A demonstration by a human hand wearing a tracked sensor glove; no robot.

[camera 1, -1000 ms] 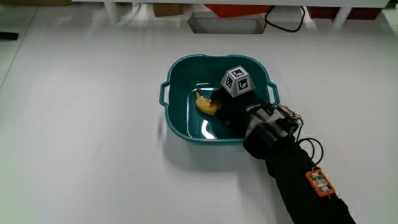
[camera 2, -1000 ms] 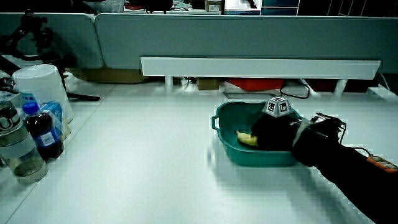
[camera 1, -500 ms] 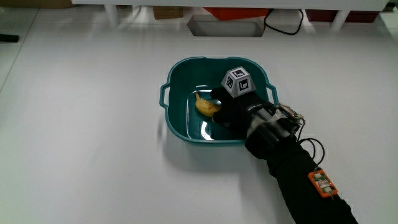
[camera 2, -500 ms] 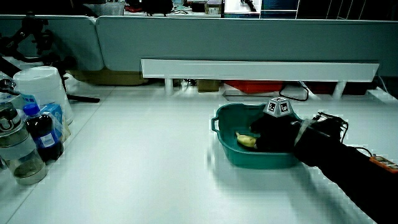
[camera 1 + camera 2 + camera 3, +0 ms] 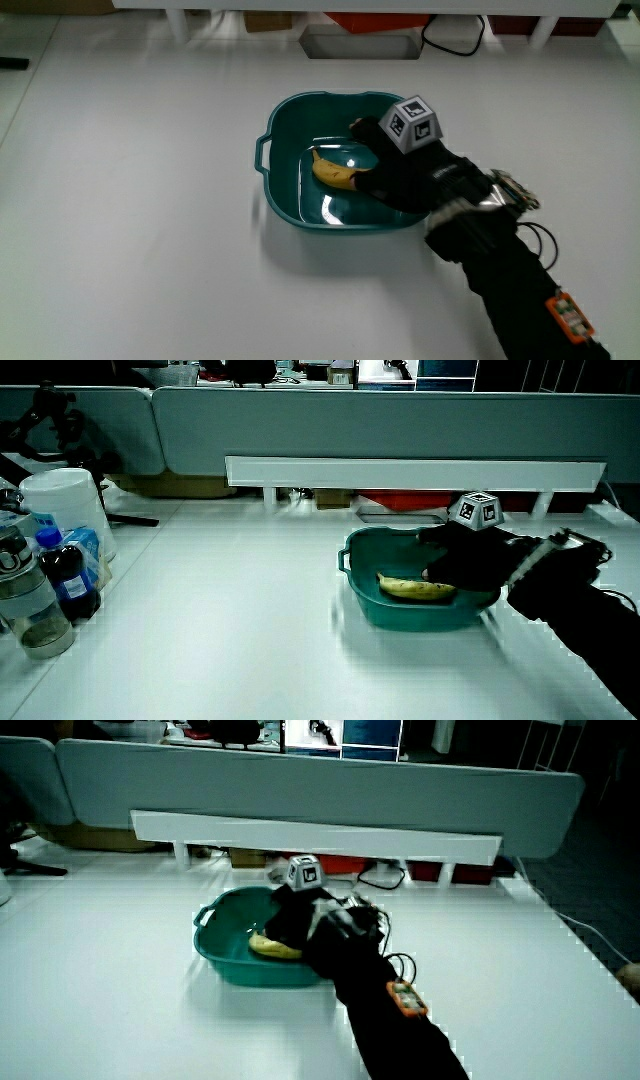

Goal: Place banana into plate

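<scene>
On the white worktop [image 5: 130, 200] stands the teal plastic two-handled basin [image 5: 283, 190], with the yellow banana [image 5: 336, 175] lying inside on its floor. The black-gloved hand [image 5: 405, 172] hangs over the basin's rim beside the banana, its grip released; a careless withdrawal could snag the rim. The banana's end nearest the hand is hidden.

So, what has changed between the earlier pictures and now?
The hand has lifted off the banana and drawn back toward the rim of the teal basin. Its grip has let go: the banana now lies uncovered on the basin's floor, shown almost whole in a side view. The basin has stayed where it was on the table.
</scene>
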